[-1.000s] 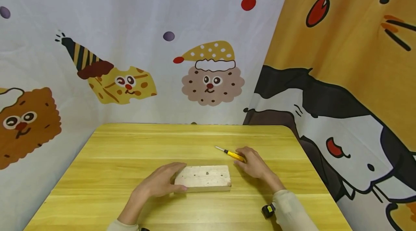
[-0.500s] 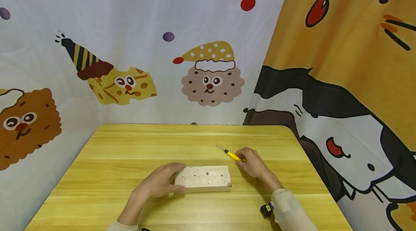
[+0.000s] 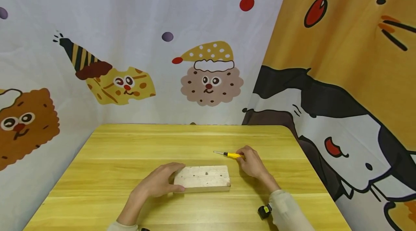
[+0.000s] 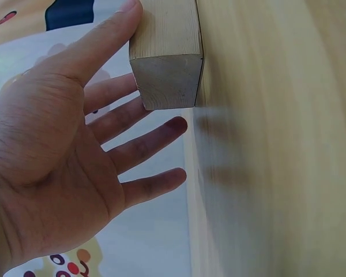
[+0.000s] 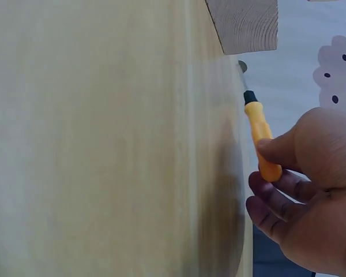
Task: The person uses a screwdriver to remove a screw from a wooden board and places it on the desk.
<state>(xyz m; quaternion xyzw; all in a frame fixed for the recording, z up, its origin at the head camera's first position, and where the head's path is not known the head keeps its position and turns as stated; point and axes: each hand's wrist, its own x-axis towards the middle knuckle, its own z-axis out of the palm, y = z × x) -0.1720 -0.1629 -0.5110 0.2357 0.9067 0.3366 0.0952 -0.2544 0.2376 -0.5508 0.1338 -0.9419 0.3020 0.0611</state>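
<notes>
A pale wooden block (image 3: 202,178) with several small dark holes in its top lies on the table. At its left end, my left hand (image 3: 159,182) pinches it between the thumb on the near side and the first fingers on the far side. The left wrist view shows the block's end face (image 4: 167,83), with the two lowest fingers spread free of it. To the right of the block, my right hand (image 3: 253,163) holds a screwdriver by its yellow handle (image 5: 258,124). Its thin metal shaft (image 3: 218,152) points left, beyond the block's far edge.
The wood-grain table (image 3: 156,140) has rounded far corners. A white cartoon curtain (image 3: 139,25) hangs behind it and along its left side, and an orange one (image 3: 351,54) along the right. A small black device (image 3: 264,211) sits at the right cuff.
The screwdriver has swung in my right fingers, so its shaft now lies nearly level and points left. My left hand and the block have stayed in place.
</notes>
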